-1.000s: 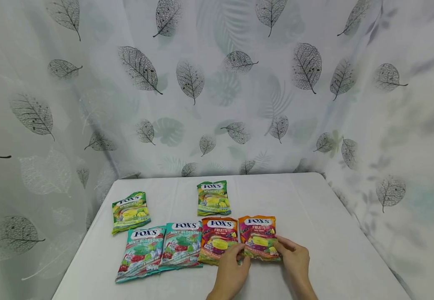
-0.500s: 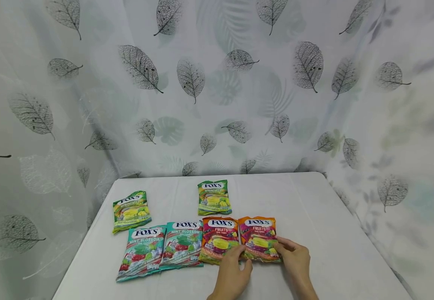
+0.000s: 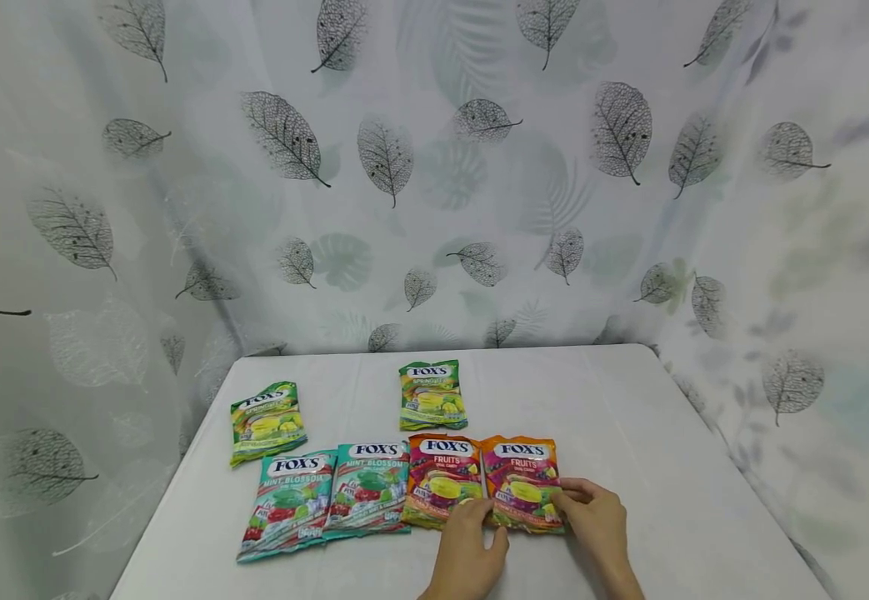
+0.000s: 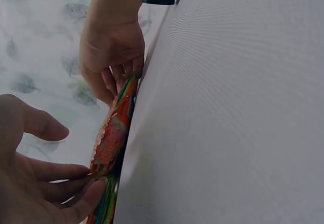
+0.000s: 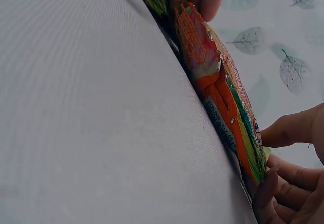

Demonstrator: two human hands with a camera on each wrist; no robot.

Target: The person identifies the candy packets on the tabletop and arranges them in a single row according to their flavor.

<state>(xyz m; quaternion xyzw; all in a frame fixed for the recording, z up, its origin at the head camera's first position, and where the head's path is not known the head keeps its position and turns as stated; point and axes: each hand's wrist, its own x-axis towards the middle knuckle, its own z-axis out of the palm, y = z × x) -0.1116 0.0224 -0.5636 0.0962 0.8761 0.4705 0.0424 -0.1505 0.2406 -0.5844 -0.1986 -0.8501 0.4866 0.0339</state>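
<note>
The right Fruits bag point(image 3: 521, 483) has slid slightly nearer me; my right hand point(image 3: 595, 521) pinches its outer edge while my left hand point(image 3: 467, 546), loosely extended, touches its near-left corner. I judge I'm squaring it with the left Fruits bag point(image 3: 443, 479), just beyond my left hand; the next move calls for light nudging.

Soft, even light fills the head view, leaving only a faint shadow on the white tabletop point(image 3: 674, 467) beside the right hand point(image 3: 595, 521). The curtain point(image 3: 434, 200) blurs toward the right. Both wrist views are dimmer and greyer, with fine moiré ripples across the white tabletop; in the left one the curtain is out of focus.
</note>
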